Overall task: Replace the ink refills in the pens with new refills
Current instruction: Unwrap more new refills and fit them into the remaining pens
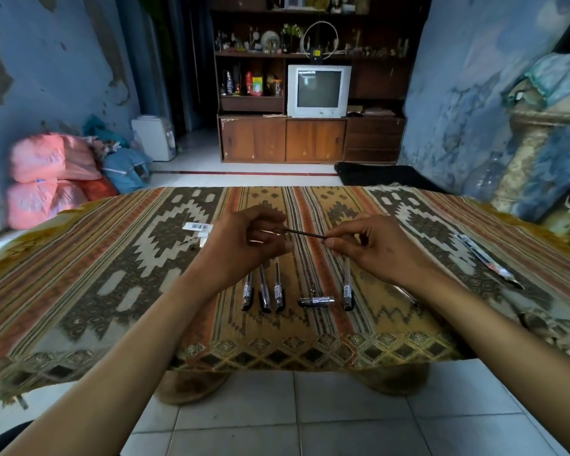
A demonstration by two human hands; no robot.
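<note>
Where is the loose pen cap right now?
The pen cap lies sideways on the patterned cloth, near the front edge, between the three pens and the single pen.

Thin dark refill (pixel 305 234) held level above desk (pixel 112 258); four capped pens (pixel 263 292) and one loose cap (pixel 316 301) lie nearer.

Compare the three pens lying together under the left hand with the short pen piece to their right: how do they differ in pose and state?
The three pens lie side by side, pointing away from the person; the short piece lies crosswise. The pens look whole and long; the piece is much shorter, seemingly a detached part. All rest untouched on the patterned cloth, with similar labels.
</note>
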